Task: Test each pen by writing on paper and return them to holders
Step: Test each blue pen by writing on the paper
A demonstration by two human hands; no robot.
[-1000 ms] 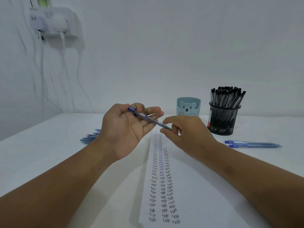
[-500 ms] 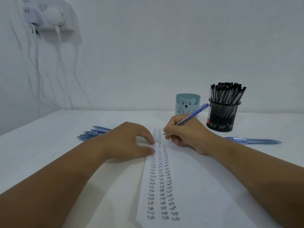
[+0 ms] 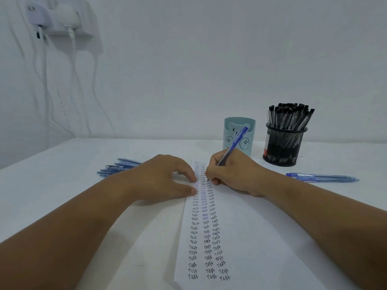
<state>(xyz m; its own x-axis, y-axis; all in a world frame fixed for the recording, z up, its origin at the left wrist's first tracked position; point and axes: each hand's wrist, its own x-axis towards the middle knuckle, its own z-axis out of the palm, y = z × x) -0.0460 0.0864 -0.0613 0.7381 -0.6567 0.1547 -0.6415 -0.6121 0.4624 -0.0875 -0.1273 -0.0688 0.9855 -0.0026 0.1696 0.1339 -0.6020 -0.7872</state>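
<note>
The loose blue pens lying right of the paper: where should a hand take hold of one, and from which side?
Pinch mid-barrel from above. The loose blue pens lie flat on the table, side by side, lengthwise left to right, with open space around them, so a top-down pinch across the nearer barrel seems easiest.

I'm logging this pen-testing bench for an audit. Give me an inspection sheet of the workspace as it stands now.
Surface: white table, sheet of paper with three columns of "Test".
Job's things: blue pen writing; blue pens left; blue pens right; bear holder; mesh holder full of black pens.
Clutter: nothing seen.
Hands: left hand presses the paper; right hand grips the pen.
Cables: white cables hang from wall socket.
Surroundings: plain white wall.
</note>
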